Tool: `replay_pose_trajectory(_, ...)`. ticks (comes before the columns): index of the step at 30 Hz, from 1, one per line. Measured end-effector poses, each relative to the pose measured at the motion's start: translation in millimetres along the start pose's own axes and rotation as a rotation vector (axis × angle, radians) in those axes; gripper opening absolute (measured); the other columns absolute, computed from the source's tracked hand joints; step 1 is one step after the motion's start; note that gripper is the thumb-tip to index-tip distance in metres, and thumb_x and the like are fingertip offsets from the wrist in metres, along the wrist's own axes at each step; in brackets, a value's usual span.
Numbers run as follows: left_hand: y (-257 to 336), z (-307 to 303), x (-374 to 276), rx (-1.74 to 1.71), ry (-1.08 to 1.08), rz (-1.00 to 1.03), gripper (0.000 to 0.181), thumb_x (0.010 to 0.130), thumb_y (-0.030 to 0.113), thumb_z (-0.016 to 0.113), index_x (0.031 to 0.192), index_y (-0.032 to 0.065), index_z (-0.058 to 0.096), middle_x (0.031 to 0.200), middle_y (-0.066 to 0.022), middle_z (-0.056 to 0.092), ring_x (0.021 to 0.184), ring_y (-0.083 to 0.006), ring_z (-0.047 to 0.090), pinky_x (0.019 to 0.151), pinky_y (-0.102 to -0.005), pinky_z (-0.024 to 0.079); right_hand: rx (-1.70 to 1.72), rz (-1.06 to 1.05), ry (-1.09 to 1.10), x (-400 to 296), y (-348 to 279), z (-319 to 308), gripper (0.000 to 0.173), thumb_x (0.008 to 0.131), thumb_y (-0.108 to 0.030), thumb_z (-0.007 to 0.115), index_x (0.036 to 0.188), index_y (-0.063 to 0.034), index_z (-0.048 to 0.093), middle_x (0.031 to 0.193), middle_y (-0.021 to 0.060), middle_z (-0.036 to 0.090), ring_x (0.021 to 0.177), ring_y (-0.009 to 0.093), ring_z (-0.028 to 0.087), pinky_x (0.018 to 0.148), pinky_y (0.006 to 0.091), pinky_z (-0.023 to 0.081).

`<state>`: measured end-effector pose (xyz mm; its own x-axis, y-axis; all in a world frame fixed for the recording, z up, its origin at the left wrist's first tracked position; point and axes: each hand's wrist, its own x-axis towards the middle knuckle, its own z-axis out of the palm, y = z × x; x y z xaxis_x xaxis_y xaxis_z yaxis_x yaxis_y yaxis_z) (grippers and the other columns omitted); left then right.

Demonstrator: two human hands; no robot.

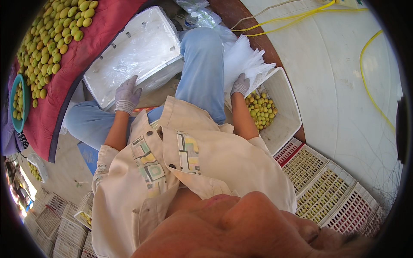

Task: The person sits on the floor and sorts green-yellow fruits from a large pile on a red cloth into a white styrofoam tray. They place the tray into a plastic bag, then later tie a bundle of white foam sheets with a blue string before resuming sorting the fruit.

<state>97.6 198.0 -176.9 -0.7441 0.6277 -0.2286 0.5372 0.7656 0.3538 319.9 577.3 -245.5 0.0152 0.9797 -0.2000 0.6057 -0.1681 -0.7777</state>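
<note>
My left hand [127, 95], in a grey knit glove, lies with fingers apart against the near edge of a white box [135, 48] covered in clear plastic film. Nothing shows in its grasp. My right hand [240, 85], gloved the same way, is at a pile of white foam net sleeves [246, 59], beside the rim of a white plastic bin [287, 106]. Its fingertips meet the sleeves, but whether they grip any is unclear. Small green-yellow fruits [262, 108] lie inside that bin, partly hidden by my forearm.
Many similar fruits [55, 38] are spread on a red quilt [87, 42] at left, with a teal basin [24, 121] holding more. A water bottle [191, 20] stands beyond my raised knee. Slatted crates [326, 183] line the right; others [69, 227] stand lower left. Yellow cable [364, 67] crosses the floor.
</note>
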Motion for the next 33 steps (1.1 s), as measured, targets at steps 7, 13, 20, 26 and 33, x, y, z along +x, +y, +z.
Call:
replay_pose_trajectory(7, 9.8, -0.5, 2.4, -0.006, -0.031, -0.012, 0.056, 0.080, 0.026, 0.064, 0.130, 0.0128, 0.046, 0.120, -0.0156, 0.057, 0.110, -0.0333, 0.055, 0.094, -0.0423, 0.043, 0.504, 0.008, -0.369, 12.2, -41.3, -76.2, 0.055, 0.094, -0.035, 0.051, 0.133, 0.0018, 0.041, 0.124, 0.0135, 0.053, 0.109, 0.025, 0.052, 0.092, 0.0365, 0.044)
replay_pose_trajectory(13, -3.8, 10.2, -7.4, -0.101, 0.024, 0.034, 0.054, 0.080, 0.028, 0.064, 0.129, 0.0125, 0.048, 0.118, -0.0154, 0.058, 0.109, -0.0327, 0.056, 0.093, -0.0415, 0.044, 0.027, -0.549, -0.256, 63.2, -91.4, -98.8, 0.043, 0.097, -0.027, 0.047, 0.124, 0.0065, 0.048, 0.117, 0.0196, 0.057, 0.107, 0.026, 0.055, 0.091, 0.0349, 0.043)
replay_pose_trajectory(20, -25.8, 14.5, 10.1, -0.885, 0.398, -0.112, 0.053, 0.086, 0.036, 0.062, 0.126, 0.0037, 0.051, 0.115, -0.0130, 0.062, 0.105, -0.0249, 0.060, 0.088, -0.0346, 0.048, -0.179, -1.894, -0.498, -90.0, -257.7, -42.3, 0.032, 0.086, -0.017, 0.058, 0.114, -0.0018, 0.056, 0.118, 0.0199, 0.056, 0.109, 0.035, 0.053, 0.094, 0.0458, 0.039)
replay_pose_trajectory(26, -73.1, 2.6, 2.3, -1.998, 0.612, -0.609, 0.066, 0.094, 0.051, 0.039, 0.139, 0.0021, 0.034, 0.132, -0.0129, 0.052, 0.117, -0.0262, 0.053, 0.098, -0.0407, 0.037, -0.726, -2.254, -0.857, -180.4, -249.7, 101.1, 0.056, 0.079, -0.019, 0.063, 0.132, -0.0144, 0.045, 0.134, 0.0056, 0.047, 0.124, 0.023, 0.044, 0.101, 0.0415, 0.033)
replay_pose_trajectory(33, -60.2, -8.0, -12.8, -1.019, 1.076, -0.466, 0.043, 0.089, 0.026, 0.056, 0.123, -0.0001, 0.052, 0.118, -0.0160, 0.061, 0.108, -0.0232, 0.059, 0.087, -0.0323, 0.047, -1.078, -2.068, -1.073, -199.8, -197.4, 183.0, 0.059, 0.083, -0.028, 0.061, 0.136, -0.0132, 0.039, 0.136, 0.0081, 0.046, 0.124, 0.026, 0.044, 0.101, 0.0417, 0.034)
